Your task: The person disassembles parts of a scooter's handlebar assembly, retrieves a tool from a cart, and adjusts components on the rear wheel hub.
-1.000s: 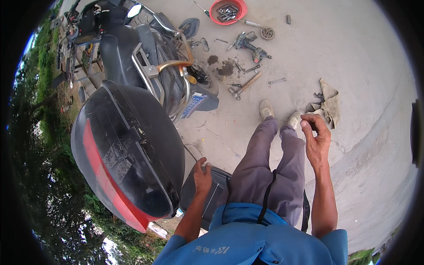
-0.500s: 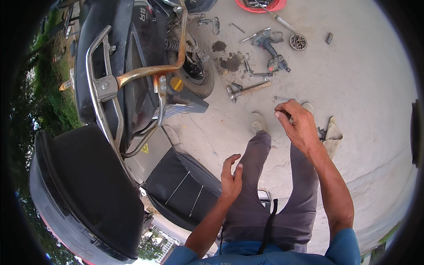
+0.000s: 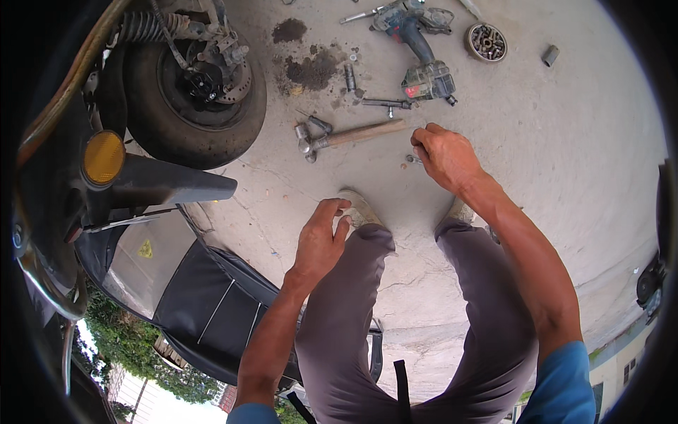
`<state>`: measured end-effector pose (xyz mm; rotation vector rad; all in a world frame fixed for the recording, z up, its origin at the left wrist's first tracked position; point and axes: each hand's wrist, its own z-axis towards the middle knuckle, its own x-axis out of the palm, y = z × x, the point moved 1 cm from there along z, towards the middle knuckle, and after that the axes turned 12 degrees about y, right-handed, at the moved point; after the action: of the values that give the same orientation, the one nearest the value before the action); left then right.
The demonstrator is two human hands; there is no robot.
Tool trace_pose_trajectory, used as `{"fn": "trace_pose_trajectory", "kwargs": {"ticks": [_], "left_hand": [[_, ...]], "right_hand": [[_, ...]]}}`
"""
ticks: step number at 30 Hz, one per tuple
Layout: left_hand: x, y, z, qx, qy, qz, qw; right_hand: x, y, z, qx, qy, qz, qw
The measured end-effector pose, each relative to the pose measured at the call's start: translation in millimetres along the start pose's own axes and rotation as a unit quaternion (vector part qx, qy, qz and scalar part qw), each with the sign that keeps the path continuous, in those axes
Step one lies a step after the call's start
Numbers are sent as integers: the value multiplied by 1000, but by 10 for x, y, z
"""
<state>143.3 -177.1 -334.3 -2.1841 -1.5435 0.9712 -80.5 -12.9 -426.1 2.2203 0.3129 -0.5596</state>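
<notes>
My left hand [image 3: 325,237] hovers over my left leg and shoe, holding nothing, fingers curved and apart. My right hand [image 3: 445,157] is closed with curled fingers above the ground; whether it holds something small is hidden. Just beyond it lie a ball-peen hammer [image 3: 367,131], a small wrench [image 3: 413,160] partly hidden by it, and a socket tool with a bar [image 3: 385,103]. A cordless impact wrench [image 3: 417,46] lies farther up. At the left is a motorcycle's wheel [image 3: 226,141] with a shock absorber [image 3: 159,28], below a rusty tube frame and an orange reflector [image 3: 104,157].
A round tin of small sockets [image 3: 486,42] and a loose socket [image 3: 551,55] lie at the upper right. Dark stains mark the concrete beside the wheel. A black padded seat or cover [image 3: 185,297] sits behind my left arm, at the lower left.
The view has moved down and closer to the wheel and tools as I bend over. Both hands have moved forward toward the tools, and the top box has left view.
</notes>
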Motion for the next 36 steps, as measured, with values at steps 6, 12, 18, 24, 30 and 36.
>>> {"fn": "trace_pose_trajectory", "kwargs": {"ticks": [6, 12, 18, 24, 30, 36], "left_hand": [[11, 644, 771, 19, -57, 98, 993], [125, 1054, 1432, 47, -115, 173, 977], [-33, 1112, 1850, 38, -171, 182, 968], [-348, 1182, 1941, 49, -264, -175, 947], [-327, 1102, 1688, 87, -284, -219, 929], [-303, 1195, 1637, 82, -270, -220, 934]], "right_hand": [[807, -354, 734, -94, 28, -190, 977], [849, -462, 1344, -196, -87, -355, 910], [689, -281, 1732, -139, 21, -400, 906], [-80, 715, 1815, -283, -44, -87, 954], [-428, 1865, 1799, -431, -182, -39, 883], [-281, 2004, 2136, -443, -247, -243, 827]]}}
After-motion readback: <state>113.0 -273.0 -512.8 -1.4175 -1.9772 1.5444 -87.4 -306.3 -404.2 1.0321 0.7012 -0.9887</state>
